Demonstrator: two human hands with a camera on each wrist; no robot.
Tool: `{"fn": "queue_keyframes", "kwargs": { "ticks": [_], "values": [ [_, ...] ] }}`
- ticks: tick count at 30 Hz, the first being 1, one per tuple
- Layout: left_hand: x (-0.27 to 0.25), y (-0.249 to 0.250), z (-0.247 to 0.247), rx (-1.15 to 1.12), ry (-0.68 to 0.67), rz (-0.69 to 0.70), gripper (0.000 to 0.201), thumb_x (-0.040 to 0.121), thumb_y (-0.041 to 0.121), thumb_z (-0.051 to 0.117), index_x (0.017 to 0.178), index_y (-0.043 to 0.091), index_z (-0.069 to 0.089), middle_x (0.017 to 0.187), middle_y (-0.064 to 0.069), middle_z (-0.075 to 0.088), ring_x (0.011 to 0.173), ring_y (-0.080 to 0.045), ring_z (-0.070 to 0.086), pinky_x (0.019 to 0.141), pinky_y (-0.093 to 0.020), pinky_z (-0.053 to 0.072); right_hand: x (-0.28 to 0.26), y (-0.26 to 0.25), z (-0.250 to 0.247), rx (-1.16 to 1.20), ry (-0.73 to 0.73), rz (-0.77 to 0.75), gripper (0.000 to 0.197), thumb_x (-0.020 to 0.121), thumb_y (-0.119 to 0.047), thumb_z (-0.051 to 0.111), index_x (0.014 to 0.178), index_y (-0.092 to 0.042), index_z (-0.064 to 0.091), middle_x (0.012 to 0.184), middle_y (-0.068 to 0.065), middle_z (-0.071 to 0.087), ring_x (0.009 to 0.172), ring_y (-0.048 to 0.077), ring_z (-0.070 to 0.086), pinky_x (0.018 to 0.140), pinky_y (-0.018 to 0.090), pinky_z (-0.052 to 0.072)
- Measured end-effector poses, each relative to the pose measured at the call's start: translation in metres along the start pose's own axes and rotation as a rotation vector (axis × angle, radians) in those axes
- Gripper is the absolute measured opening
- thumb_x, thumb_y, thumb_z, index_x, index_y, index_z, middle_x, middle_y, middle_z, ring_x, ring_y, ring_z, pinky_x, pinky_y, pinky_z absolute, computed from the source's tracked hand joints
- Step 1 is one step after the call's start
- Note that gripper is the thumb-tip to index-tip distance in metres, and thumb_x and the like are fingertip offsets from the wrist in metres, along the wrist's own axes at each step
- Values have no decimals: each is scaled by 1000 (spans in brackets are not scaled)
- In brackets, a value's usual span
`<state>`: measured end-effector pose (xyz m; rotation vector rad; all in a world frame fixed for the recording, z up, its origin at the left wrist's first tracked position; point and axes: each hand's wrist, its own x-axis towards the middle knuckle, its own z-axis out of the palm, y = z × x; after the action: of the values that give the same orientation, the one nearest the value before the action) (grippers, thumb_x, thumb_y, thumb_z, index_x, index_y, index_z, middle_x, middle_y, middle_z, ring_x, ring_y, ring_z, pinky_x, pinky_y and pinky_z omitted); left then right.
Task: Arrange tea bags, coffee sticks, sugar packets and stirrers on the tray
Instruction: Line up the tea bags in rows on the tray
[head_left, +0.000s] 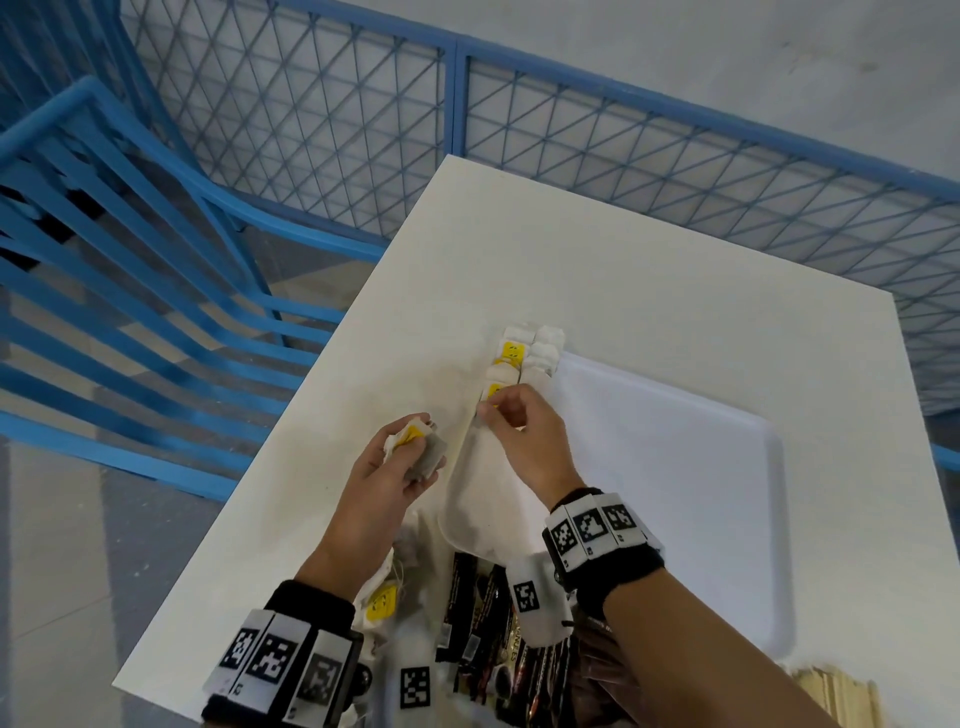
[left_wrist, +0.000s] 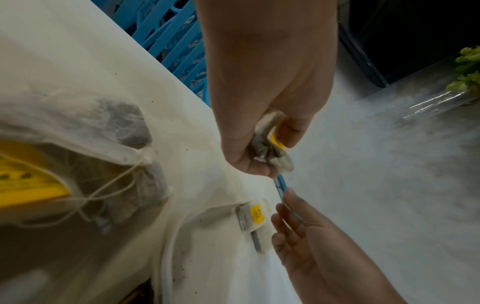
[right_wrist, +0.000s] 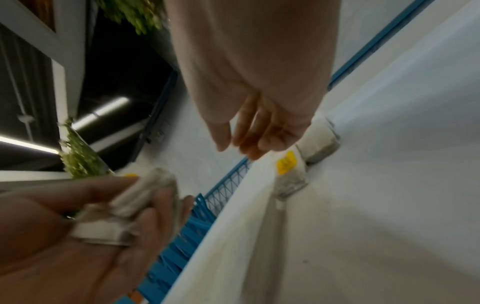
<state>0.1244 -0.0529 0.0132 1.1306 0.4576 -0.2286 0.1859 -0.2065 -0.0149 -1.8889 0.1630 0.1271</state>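
My left hand (head_left: 402, 457) grips a small bunch of tea bags (head_left: 421, 449) with yellow tags, held just left of the white tray (head_left: 675, 467). The left wrist view shows the same bunch (left_wrist: 270, 148) crumpled in the fist. A row of tea bags (head_left: 524, 353) lies along the tray's far left edge. My right hand (head_left: 488, 415) hovers over that edge, fingers loosely bent beside the nearest laid tea bag (left_wrist: 255, 218). In the right wrist view the fingertips (right_wrist: 249, 150) hang just above the tea bags (right_wrist: 288, 174) with nothing between them.
Dark coffee sticks (head_left: 483, 623) and loose tea bags (head_left: 382, 603) lie at the table's near edge under my wrists. Wooden stirrers (head_left: 831, 696) show at the bottom right. A blue chair (head_left: 130, 260) stands left of the table, with a blue mesh fence (head_left: 623, 156) behind it.
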Motion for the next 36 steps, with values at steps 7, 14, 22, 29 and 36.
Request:
{"fn": "queue_keyframes", "kwargs": {
  "ticks": [7, 14, 22, 29, 36],
  "values": [
    [-8, 3, 10, 39, -31, -22, 19, 96, 20, 47, 108, 20, 62, 95, -2, 66, 81, -16, 63, 63, -16, 52, -39, -19, -6, 172, -300, 7, 4, 89, -19, 61, 92, -21, 62, 81, -6, 62, 72, 6, 56, 60, 15, 44],
    [-14, 1, 15, 74, -104, -67, 14, 93, 20, 52, 102, 16, 62, 78, -1, 65, 65, -9, 63, 63, -18, 52, -55, -20, -11, 249, -297, 74, 24, 87, -14, 64, 109, -19, 58, 82, -2, 57, 65, 6, 56, 62, 19, 48],
    [-18, 2, 12, 84, -157, -71, 23, 95, 2, 45, 107, 13, 61, 80, -3, 70, 67, -12, 67, 66, -19, 55, -57, -11, -21, 386, -281, 153, 16, 92, -4, 52, 103, -8, 62, 87, 2, 63, 76, 14, 62, 73, 22, 53],
    [-21, 1, 6, 250, -71, -33, 23, 97, 14, 47, 113, 17, 62, 97, -17, 63, 48, -4, 45, 52, -18, 32, -48, 12, -30, 466, -97, 279, 10, 91, -11, 57, 93, -4, 64, 88, 10, 67, 78, 19, 66, 66, 21, 52],
    [-24, -1, 0, 322, -22, -42, 25, 97, 20, 45, 116, 12, 59, 100, -6, 72, 60, -9, 40, 59, -21, 34, -20, 29, -40, 438, 74, 343, 7, 89, -3, 58, 84, -7, 61, 83, 12, 66, 70, 13, 66, 61, 16, 54]
  ]
}}
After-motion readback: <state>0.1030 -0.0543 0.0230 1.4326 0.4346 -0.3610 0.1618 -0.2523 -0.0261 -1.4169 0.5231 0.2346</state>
